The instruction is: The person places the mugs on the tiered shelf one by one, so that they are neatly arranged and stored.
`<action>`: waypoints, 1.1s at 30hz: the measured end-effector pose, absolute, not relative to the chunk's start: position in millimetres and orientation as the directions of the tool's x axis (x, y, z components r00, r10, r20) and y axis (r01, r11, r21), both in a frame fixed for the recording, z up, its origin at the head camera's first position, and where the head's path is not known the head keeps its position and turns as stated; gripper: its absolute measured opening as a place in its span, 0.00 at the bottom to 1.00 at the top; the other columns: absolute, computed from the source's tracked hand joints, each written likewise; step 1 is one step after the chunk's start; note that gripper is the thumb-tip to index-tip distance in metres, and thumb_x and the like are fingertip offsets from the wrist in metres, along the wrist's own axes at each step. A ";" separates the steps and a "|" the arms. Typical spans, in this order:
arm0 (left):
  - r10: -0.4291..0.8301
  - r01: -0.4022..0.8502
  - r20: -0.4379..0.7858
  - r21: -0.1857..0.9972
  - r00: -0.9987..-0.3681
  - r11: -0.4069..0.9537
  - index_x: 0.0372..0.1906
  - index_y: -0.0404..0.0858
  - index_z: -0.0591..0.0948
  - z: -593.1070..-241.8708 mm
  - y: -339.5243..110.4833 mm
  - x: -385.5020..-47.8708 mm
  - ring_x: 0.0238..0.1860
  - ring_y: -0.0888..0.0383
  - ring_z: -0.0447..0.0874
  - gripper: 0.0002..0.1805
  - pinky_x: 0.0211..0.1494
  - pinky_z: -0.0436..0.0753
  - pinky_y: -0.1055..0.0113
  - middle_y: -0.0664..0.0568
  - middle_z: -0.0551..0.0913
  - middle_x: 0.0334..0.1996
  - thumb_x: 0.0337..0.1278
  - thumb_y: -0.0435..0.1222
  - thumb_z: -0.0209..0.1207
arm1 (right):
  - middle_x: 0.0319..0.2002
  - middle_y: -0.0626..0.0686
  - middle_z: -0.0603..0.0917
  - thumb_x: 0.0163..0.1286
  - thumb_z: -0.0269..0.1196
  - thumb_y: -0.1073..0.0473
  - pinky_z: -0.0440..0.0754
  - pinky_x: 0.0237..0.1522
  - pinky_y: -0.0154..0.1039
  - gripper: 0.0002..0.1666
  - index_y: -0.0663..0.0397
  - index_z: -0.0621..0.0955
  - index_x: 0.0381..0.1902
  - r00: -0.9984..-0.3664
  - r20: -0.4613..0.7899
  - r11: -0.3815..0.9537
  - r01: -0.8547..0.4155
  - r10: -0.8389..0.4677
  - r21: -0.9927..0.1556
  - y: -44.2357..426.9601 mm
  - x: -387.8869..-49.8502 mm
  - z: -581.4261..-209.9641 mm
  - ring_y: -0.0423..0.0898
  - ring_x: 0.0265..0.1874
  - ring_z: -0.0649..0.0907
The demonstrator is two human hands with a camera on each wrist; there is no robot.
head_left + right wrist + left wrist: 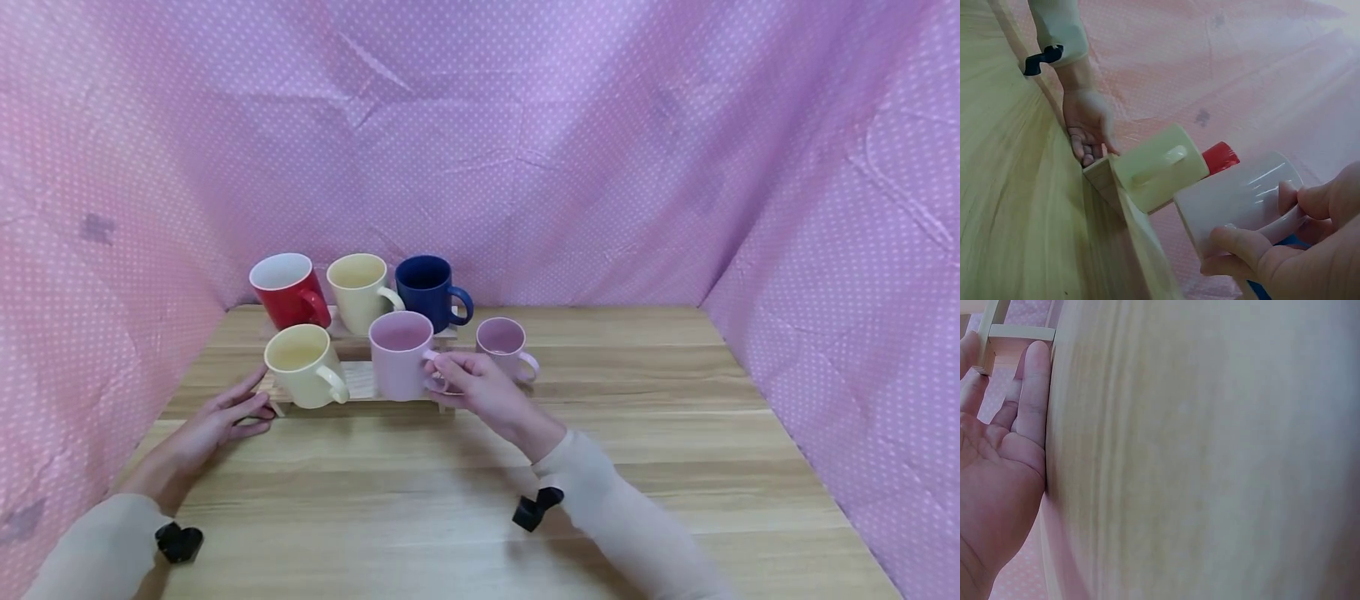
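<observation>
My right hand pinches the handle of a pink mug, thumb and fingers around it in the right wrist view. The mug stands upright over the right part of the lower step of a wooden rack; whether its base touches the step I cannot tell. At the rack's left end, my left hand rests on the table with fairly straight fingers against the wood, also seen in the left wrist view. Beside the pink mug, a cream mug sits on the same step, handle to the right.
On the upper step stand a red mug with white inside, another cream mug and a dark blue mug. A second pink mug is right of the rack, partly behind my right hand. Pink dotted cloth surrounds the wooden table.
</observation>
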State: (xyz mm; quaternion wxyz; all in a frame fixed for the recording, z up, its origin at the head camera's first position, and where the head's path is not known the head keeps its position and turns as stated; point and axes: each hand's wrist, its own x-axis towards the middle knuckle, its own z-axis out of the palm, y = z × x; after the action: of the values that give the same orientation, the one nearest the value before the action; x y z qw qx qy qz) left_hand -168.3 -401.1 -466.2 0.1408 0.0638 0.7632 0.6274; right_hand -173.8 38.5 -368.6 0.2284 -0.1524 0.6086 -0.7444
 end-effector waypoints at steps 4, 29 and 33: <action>0.271 -0.086 -0.145 0.972 -0.952 0.220 0.83 0.49 0.46 -465.8 -400.9 -167.4 0.50 0.64 0.80 0.35 0.56 0.85 0.67 0.52 0.73 0.53 0.81 0.40 0.48 | 0.51 0.53 0.77 0.83 0.50 0.59 0.81 0.62 0.48 0.20 0.74 0.77 0.55 -0.854 -0.068 -0.121 0.152 -0.516 -0.981 23.4 -175.9 -374.6 0.47 0.56 0.77; 0.261 -0.109 -0.180 0.958 -0.948 0.264 0.83 0.49 0.44 -466.0 -403.8 -168.3 0.51 0.63 0.79 0.37 0.56 0.85 0.67 0.53 0.73 0.54 0.81 0.43 0.48 | 0.74 0.62 0.66 0.83 0.51 0.60 0.79 0.63 0.48 0.21 0.76 0.79 0.56 -0.877 -0.058 -0.106 0.122 -0.476 -0.987 -22.4 -183.2 -401.2 0.56 0.70 0.71; 0.260 -0.102 -0.172 0.960 -0.950 0.259 0.83 0.47 0.44 -465.9 -403.9 -167.8 0.51 0.63 0.79 0.37 0.56 0.85 0.67 0.53 0.72 0.54 0.81 0.42 0.48 | 0.73 0.62 0.67 0.83 0.52 0.59 0.79 0.62 0.46 0.20 0.75 0.80 0.53 -0.886 -0.034 -0.076 0.077 -0.463 -0.994 -26.6 -184.7 -406.2 0.55 0.72 0.68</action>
State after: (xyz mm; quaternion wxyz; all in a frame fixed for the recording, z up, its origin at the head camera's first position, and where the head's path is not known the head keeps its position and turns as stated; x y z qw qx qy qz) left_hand -167.8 -403.9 -465.9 0.1495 0.0507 0.7793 0.6065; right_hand -184.7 -26.6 -406.2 0.1880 -0.1476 0.6533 -0.7184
